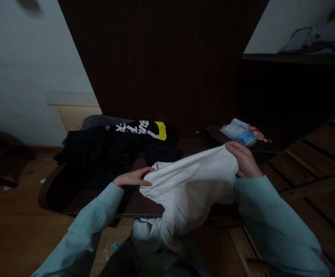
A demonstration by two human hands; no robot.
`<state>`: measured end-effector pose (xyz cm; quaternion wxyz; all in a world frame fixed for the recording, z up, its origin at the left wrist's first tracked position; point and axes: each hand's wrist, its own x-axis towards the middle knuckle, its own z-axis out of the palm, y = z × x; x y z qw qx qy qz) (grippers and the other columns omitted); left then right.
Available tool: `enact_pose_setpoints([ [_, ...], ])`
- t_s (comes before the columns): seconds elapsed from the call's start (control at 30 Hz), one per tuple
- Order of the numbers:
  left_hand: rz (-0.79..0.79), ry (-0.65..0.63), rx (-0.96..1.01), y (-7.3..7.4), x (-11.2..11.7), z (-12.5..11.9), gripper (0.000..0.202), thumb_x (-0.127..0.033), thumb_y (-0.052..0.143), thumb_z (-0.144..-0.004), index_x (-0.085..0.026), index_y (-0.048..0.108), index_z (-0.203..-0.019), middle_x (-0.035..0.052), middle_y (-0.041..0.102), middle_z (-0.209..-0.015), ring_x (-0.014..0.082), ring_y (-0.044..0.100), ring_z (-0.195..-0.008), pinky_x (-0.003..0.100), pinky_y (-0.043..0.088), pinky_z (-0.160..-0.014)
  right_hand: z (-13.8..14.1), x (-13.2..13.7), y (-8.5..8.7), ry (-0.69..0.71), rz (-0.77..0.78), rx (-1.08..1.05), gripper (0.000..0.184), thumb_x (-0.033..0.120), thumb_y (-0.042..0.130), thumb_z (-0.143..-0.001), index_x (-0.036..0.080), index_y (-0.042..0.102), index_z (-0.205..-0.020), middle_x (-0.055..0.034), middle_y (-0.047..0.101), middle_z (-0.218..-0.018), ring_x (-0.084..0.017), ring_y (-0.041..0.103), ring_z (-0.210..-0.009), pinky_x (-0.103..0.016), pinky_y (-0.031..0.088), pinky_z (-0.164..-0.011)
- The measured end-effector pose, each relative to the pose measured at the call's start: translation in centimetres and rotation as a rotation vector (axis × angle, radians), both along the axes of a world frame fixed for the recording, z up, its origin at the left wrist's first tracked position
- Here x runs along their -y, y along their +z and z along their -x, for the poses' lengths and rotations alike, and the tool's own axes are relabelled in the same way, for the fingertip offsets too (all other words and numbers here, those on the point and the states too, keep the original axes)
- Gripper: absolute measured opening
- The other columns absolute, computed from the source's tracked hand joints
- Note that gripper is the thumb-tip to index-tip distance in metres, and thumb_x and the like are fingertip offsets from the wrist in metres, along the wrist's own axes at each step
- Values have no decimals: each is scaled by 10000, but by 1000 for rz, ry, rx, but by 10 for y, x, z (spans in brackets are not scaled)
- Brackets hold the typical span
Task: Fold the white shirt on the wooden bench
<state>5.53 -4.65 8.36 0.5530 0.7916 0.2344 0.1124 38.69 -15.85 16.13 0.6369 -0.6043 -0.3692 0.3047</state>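
Observation:
A white cloth garment (193, 181) stretches between my two hands, its lower part bunched and hanging over my lap. My left hand (134, 177) pinches its left edge between thumb and fingers. At the upper right corner, my right hand (244, 158) grips the cloth, thumb on top. The kind of garment cannot be made out from its folds. Just beyond my left hand, a black garment (121, 144) with white lettering and a yellow patch lies crumpled on a dark wooden bench (144, 206).
A clear plastic packet (238, 131) with white and blue contents rests on the dark ledge at right, beside small colourful beads (259, 134). A tall dark wooden panel (167, 57) rises behind the bench. A dark stool (4, 157) stands at far left on the wooden floor.

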Motion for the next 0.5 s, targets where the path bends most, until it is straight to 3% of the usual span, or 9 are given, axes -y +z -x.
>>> enact_pose_setpoints([
  [0.1,-114,-13,-86,-8,-6,1,402,-324,682,-573,-180,624,-944,22,637,-863,166,565,-754,217,415,-664,-5,-1,-5,43,83,41,322,453,707,-485,204,559,-626,27,551,-514,-118,472,-416,-242,341,-395],
  [0.2,-230,123,-175,-16,-15,3,230,-368,649,-593,-158,650,-689,-15,591,-588,129,497,-530,202,350,-492,-8,0,-10,26,145,45,356,463,734,-431,193,581,-606,19,568,-505,-116,476,-413,-235,337,-390],
  [0.3,-294,252,-169,-16,-20,6,264,-395,629,-602,-156,573,-506,-39,465,-443,95,393,-438,198,262,-422,-11,2,-15,41,216,75,363,469,736,-428,183,602,-607,16,581,-504,-109,476,-412,-225,333,-390],
  [0.37,-314,319,-85,-12,-20,6,279,-395,614,-611,-156,534,-493,-41,436,-461,90,380,-465,192,260,-432,-12,5,-17,118,287,131,363,473,726,-453,174,629,-635,7,604,-532,-116,498,-440,-225,347,-407],
  [0.5,-264,503,91,0,-13,4,269,-400,544,-666,-160,468,-569,-45,404,-558,91,370,-545,181,291,-476,-12,9,-18,405,474,281,374,453,729,-460,160,681,-688,-18,658,-644,-148,562,-559,-234,399,-491],
])
